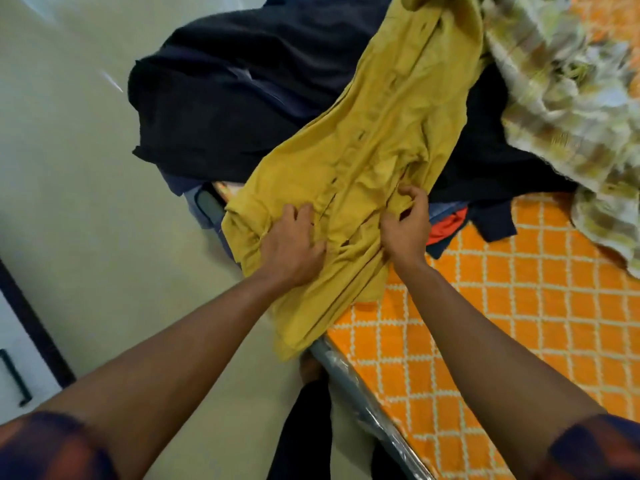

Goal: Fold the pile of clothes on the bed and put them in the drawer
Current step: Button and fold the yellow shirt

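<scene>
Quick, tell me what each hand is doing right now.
Left hand: closed, gripping bunched fabric of the yellow shirt.
Right hand: closed, pinching the same yellow shirt.

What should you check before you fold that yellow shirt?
1. Is the shirt held by the left grip: ok.
2. Held by the right grip too: ok, pinching cloth.
3. Is the shirt flat: not ok, wrinkled, lying over dark clothes.
4. All of it on the bed: not ok, its end hangs over the edge.
5. Bare bed nearby for folding: ok.
</scene>
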`<state>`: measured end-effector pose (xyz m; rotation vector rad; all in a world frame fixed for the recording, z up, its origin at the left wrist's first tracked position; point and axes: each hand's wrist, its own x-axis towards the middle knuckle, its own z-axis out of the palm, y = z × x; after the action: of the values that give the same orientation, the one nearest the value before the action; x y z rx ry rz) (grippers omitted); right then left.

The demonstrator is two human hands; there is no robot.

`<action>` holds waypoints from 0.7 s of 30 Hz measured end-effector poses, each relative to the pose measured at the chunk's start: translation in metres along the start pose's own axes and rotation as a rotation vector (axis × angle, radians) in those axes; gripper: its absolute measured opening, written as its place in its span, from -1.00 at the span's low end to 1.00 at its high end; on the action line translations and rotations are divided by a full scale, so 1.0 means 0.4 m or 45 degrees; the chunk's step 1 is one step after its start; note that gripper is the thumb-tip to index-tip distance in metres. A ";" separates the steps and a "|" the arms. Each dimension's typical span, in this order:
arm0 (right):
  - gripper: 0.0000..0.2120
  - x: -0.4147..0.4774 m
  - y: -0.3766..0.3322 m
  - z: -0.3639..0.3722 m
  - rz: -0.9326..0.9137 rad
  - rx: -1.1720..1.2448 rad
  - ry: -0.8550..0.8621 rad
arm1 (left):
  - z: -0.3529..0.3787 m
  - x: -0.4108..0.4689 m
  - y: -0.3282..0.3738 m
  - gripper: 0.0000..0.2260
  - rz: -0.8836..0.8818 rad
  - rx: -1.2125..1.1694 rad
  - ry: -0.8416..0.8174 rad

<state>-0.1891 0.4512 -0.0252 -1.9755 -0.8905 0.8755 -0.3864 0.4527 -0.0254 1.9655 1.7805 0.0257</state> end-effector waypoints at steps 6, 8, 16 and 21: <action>-0.51 -0.051 0.031 -0.076 0.022 -0.035 -0.184 | -0.040 0.061 -0.020 -0.81 0.048 0.149 0.035; -0.44 -0.076 0.053 -0.101 0.021 -0.080 -0.237 | -0.059 0.063 -0.019 -0.82 0.103 0.071 -0.137; -0.35 -0.294 0.240 -0.335 0.132 -0.588 -0.568 | 0.090 -0.255 0.044 -0.85 0.333 0.413 -0.969; -0.43 -0.379 0.320 -0.553 0.387 -1.146 -0.990 | 0.202 -0.483 0.105 -0.91 0.024 -0.070 -1.839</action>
<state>-0.0528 0.1888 0.0063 -2.5950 -1.6602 1.6932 -0.3498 0.2424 -0.0230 1.2481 0.7375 -1.0300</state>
